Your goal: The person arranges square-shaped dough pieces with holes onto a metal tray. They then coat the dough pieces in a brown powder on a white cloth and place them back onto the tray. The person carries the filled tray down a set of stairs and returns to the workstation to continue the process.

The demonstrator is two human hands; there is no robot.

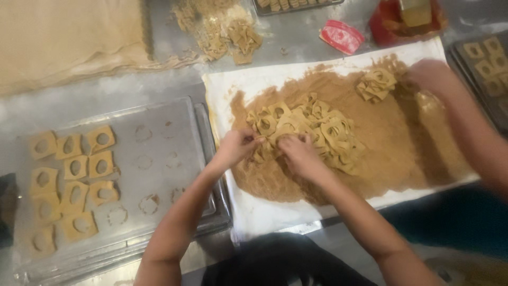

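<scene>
Both hands work at the near edge of a heap of square dough pieces (304,127), each piece cut with a round hole. Left hand (235,148) has its fingertips pinched together on one piece at the heap's left edge. Right hand (300,156) lies palm down just beside it, fingers curled into the pieces; whether it actually clamps one cannot be told. The two hands are close together, nearly touching.

The heap sits at the centre of a white cloth (254,212) covered with brown crumb coating (391,148). The pieces lie jumbled and overlapping, tilted every way, so the heap shows no single heading; its long axis runs roughly left to right.

Surroundings, largest first. A broad sheet of rolled dough (69,37) fills the far left. A metal baking tray (159,137) lies left of the cloth, holding a block of the same cut squares (71,185) laid flat in rows at its left end. Another person's hand (431,74) reaches in from the right, next to a smaller stack of pieces (375,85) at the far right of the coating. A second tray of squares (487,63) stands at the right edge. Dough scraps (222,29) lie far centre. A red container (402,24) and a small red packet (341,37) sit beyond the cloth.
</scene>
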